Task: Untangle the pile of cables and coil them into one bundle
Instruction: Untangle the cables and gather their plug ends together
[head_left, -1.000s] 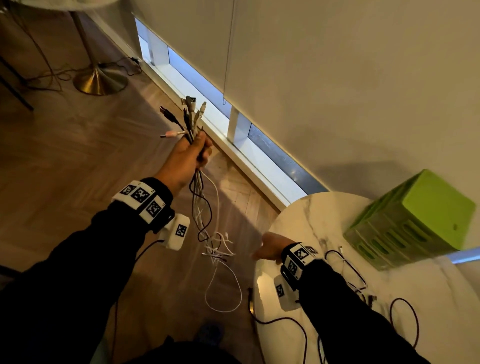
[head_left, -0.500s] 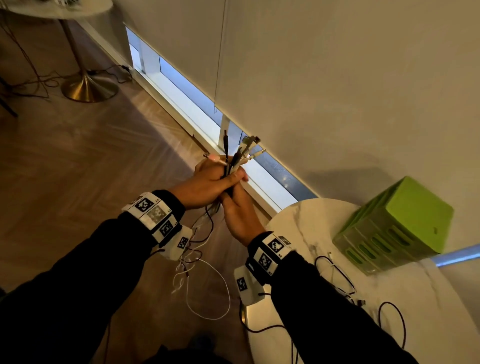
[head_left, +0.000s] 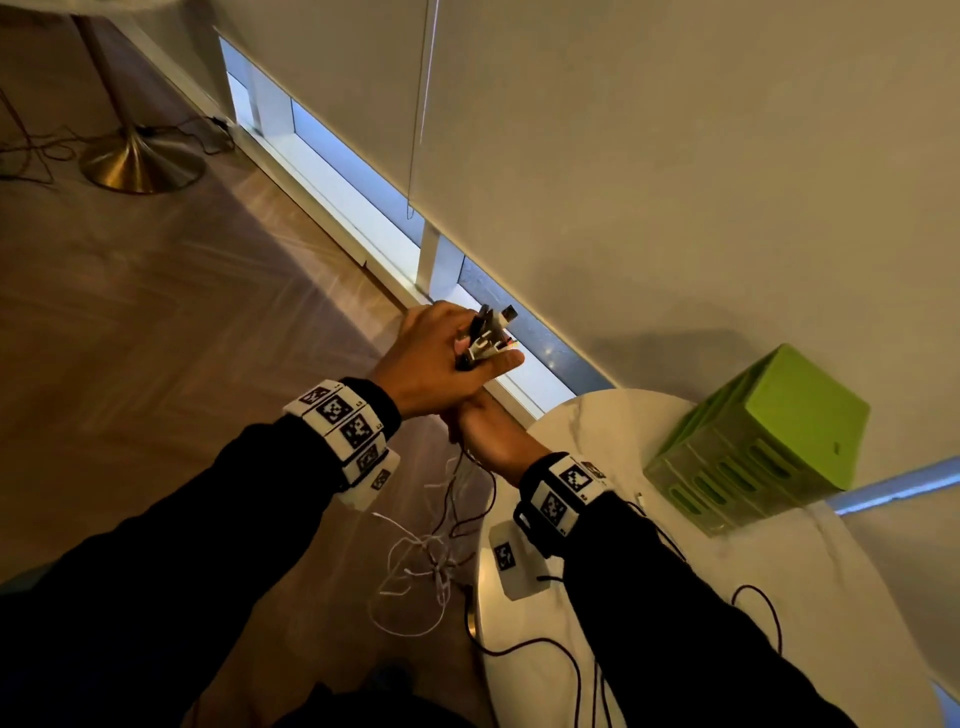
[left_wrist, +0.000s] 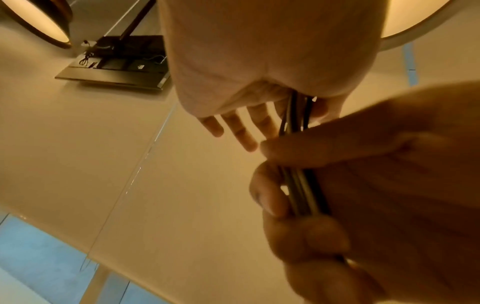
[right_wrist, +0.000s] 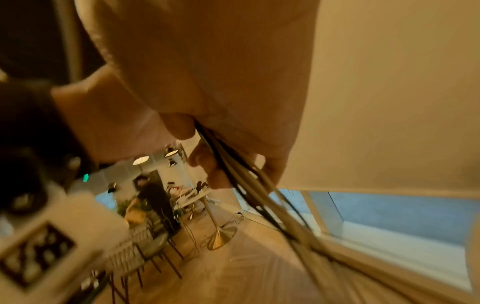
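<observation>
My left hand pinches a bunch of black and white cables just below their plug ends, which stick up toward the window. Right under it, my right hand is curled round the same cables. In the left wrist view the cables run from my left hand, whose other fingers are straight, down into my right hand. The right wrist view shows my right hand gripping the cables. Below both hands the cables hang into a white and dark tangle above the floor.
A round marble table stands at the right with a green crate and thin dark cables on it. A low window runs along the wall. A brass table base is far left. A person stands far back.
My right hand rose from the table edge and gripped the cables under my left hand. My left hand came down and to the right, toward the window, with the plug ends.
</observation>
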